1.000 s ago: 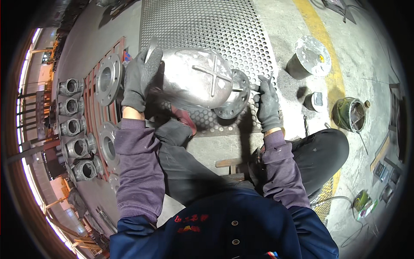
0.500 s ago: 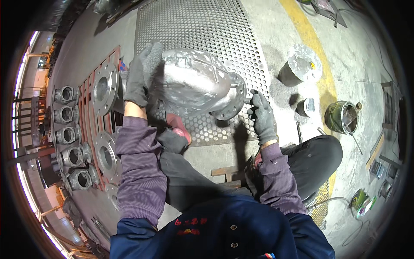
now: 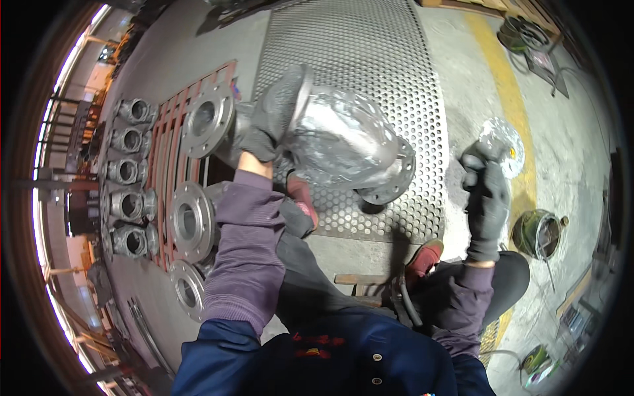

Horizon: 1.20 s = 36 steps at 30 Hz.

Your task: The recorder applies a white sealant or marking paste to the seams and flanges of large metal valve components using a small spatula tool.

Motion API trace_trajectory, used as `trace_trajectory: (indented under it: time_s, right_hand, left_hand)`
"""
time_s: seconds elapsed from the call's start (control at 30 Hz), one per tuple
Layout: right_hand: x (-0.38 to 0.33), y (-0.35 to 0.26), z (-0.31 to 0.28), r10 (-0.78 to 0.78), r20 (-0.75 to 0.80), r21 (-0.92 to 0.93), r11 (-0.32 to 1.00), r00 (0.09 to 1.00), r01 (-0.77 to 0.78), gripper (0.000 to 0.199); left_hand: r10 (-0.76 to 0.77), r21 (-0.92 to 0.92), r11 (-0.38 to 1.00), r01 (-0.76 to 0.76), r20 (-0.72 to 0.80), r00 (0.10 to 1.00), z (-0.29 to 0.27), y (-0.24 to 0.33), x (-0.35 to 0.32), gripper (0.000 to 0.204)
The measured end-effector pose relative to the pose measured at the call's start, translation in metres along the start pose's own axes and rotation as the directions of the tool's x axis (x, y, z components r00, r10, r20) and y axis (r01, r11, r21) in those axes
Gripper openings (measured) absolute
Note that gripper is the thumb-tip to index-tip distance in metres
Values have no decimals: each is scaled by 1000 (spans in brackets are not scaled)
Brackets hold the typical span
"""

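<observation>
A grey flanged valve body [image 3: 343, 135], its surface smeared with pale patches, lies on its side over the perforated metal plate [image 3: 356, 39]. My left hand [image 3: 271, 122], in a dark grey glove, grips its left end. The flange with bolt holes [image 3: 389, 181] at its right end is untouched. My right hand [image 3: 487, 201], gloved too and a little blurred, is off to the right beside a pail with a pale, smeared top [image 3: 503, 145]. Its fingers are curled; what they hold, if anything, does not show. The hand hides part of the pail.
On the left, large flanged castings [image 3: 191, 221] rest by a red slatted rack [image 3: 175, 132], with several smaller valve bodies [image 3: 125, 171] in a row beyond. A green bucket [image 3: 536, 234] stands at right near the yellow floor line. My red shoes [image 3: 424, 257] flank a low stool.
My right hand has moved right, away from the valve body's right flange to the pail. My left hand stays on the left end. The whole view has shifted.
</observation>
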State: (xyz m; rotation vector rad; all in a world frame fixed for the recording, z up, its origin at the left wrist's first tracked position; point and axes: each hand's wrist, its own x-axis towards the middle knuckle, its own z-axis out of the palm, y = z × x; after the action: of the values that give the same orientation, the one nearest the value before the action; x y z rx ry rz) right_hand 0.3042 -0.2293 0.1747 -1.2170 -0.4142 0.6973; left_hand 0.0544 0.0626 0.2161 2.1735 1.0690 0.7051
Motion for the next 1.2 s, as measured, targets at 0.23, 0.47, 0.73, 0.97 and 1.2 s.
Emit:
trace_trajectory:
  time_s: [0.23,0.47,0.73,0.97,1.2]
  right_hand:
    - [-20,-26,4,88,54,-261,963,995,-71,41]
    - [-37,25,13,278,143,-289,930,950,-228,40]
    - [-34,56,0,336,193,-221,930,922,-293,43]
    - [-39,58,57,443,324,-147,897,836,-418,41]
    - [-21,74,87,442,386,-217,897,810,-386,29]
  left_hand:
    - [-238,-504,796,335,247,939,0,-22,4,35]
    - [486,291,771,-566,306,819,-23,-9,-17,56]
    - [-56,-72,995,67,139,989,-2,24,-27,71]
    - [-112,39,993,107,137,984,-12,-7,-17,61]
    - [-209,87,975,203,70,975,-2,19,-23,58]
